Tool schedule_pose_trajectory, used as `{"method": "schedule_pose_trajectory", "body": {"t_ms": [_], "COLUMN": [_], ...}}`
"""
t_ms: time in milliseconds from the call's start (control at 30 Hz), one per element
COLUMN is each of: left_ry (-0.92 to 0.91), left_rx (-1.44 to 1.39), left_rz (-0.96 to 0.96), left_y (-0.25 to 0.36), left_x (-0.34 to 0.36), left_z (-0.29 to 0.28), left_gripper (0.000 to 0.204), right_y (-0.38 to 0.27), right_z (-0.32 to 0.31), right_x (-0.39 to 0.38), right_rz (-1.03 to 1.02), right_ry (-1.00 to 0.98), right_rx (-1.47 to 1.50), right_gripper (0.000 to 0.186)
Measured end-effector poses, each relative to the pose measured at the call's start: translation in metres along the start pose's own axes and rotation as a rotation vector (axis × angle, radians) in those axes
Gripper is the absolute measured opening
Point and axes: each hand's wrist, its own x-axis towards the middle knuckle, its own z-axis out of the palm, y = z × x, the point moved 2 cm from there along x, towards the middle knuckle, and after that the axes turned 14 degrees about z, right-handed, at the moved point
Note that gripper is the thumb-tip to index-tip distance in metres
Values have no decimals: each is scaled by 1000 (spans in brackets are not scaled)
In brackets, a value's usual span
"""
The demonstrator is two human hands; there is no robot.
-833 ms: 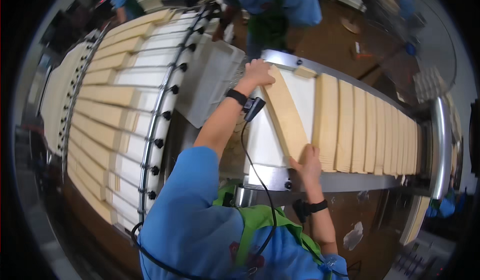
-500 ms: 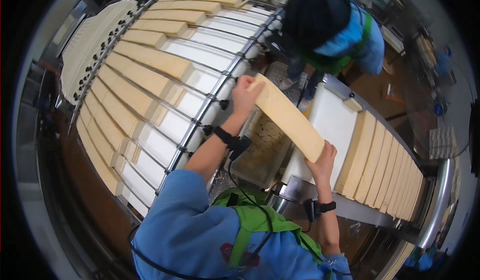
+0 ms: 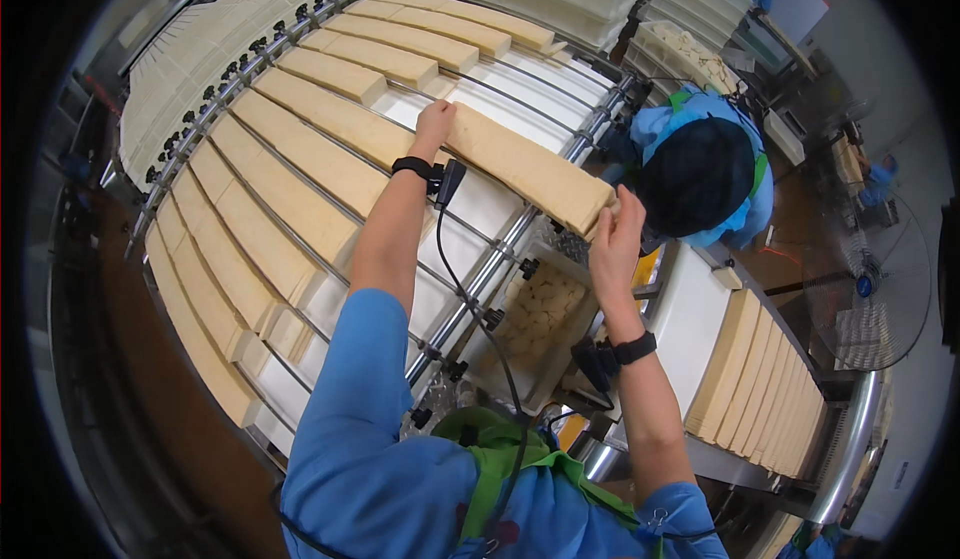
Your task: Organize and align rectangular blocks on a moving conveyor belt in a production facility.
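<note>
A long, pale yellow slab (image 3: 525, 164) with straight sides is held between my two hands above the left conveyor's white belt (image 3: 405, 106). My left hand (image 3: 433, 131) is closed on its far left end. At the near right end, my right hand (image 3: 617, 244) grips the slab's corner with fingers and thumb. The slab slants down to the right, across the metal side rail (image 3: 520, 221). Beside it, rows of similar slabs (image 3: 335, 124) lie between thin metal divider rods. I cannot tell whether the held slab touches the belt.
A bin (image 3: 535, 319) of pale scraps stands between the two conveyors. On the right conveyor (image 3: 690, 304), several slabs (image 3: 765, 374) lie side by side. A co-worker in a dark cap (image 3: 700, 174) is close beyond my right hand. A fan (image 3: 865, 284) stands at the far right.
Both hands have carried the slab from over the gap between the conveyors to the far left, over the left belt. My view has shifted, and the co-worker now appears lower in it.
</note>
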Motion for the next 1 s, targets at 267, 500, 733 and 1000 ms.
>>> {"method": "schedule_pose_trajectory", "body": {"t_ms": [267, 500, 733, 1000], "left_ry": [-361, -279, -453, -501], "left_rx": [458, 273, 430, 547], "left_rz": [22, -47, -33, -115], "left_y": [-19, -8, 17, 2], "left_x": [15, 1, 5, 12], "left_z": [-19, -31, -45, -20], "left_gripper": [27, 73, 84, 85], "right_y": [-12, 13, 37, 30], "right_z": [34, 71, 88, 108], "right_x": [43, 83, 88, 105], "right_rz": [67, 95, 108, 221], "right_ry": [-27, -147, -203, -353], "right_rx": [-102, -254, -104, -244], "right_gripper": [23, 26, 26, 27]}}
